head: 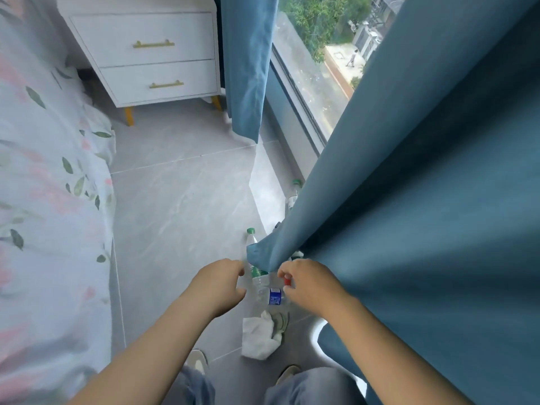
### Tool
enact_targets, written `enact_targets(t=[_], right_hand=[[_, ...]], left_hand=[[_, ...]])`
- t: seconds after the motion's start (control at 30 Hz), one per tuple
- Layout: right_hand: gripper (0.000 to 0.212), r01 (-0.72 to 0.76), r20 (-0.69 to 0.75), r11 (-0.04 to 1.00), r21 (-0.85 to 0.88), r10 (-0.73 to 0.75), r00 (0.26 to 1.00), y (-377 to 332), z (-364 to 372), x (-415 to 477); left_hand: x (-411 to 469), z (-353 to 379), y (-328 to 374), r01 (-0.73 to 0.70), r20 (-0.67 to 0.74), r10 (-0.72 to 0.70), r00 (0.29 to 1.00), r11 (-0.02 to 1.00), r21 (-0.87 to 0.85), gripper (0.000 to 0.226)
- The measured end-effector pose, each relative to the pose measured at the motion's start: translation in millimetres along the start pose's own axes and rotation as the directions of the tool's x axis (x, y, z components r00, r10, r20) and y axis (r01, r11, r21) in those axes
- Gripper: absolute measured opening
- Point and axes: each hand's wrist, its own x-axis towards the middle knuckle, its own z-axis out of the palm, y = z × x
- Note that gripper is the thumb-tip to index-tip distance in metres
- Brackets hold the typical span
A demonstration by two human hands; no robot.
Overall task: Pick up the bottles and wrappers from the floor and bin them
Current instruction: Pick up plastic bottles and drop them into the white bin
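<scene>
Left hand point(217, 283), right hand point(309, 285) curled, hold unclear | curtain point(409, 229) overhangs bottles point(274, 296) | wrapper point(258, 337) beside

Open floor point(181, 200) runs far between the bed point(52, 185) on the left and the curtain point(409, 200) on the right; the curtain's hem drapes over the bottles point(274, 296), with a crumpled wrapper point(257, 337) just nearer.

Teal curtain point(423, 214); white nightstand point(143, 54), gold handles; floral pink-green bedsheet point(52, 171); grey floor point(181, 194); green-capped bottle point(252, 238); white wrapper point(257, 337).
</scene>
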Motion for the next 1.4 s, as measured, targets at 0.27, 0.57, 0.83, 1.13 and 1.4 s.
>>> enact_targets(t=[0.27, 0.57, 0.83, 1.13, 1.4], right_hand=[[0.033, 0.03, -0.053, 0.998, -0.059, -0.033, 0.998, 56, 107, 115], [0.039, 0.099, -0.115, 0.986, -0.131, -0.114, 0.987, 86, 169, 186], [0.036, 0.263, -0.291, 0.956, -0.132, -0.291, 0.911, 67, 186, 200], [0.029, 0.145, -0.382, 0.916, -0.374, -0.295, 0.876, 56, 185, 286], [0.029, -0.03, -0.37, 0.942, -0.334, -0.101, 0.924, 127, 200, 321]], left_hand=[[135, 92, -51, -0.085, -0.018, 0.089, 0.996, 0.984, 0.16, 0.03], [221, 134, -104, -0.156, -0.106, 0.181, 0.978, 0.966, 0.208, 0.033], [240, 177, -125, -0.162, -0.122, 0.186, 0.975, 0.969, 0.187, 0.032], [246, 179, -162, -0.034, -0.13, 0.055, 0.99, 0.987, 0.159, 0.032], [279, 196, -165, -0.035, -0.103, 0.045, 0.994, 0.994, 0.099, 0.033]])
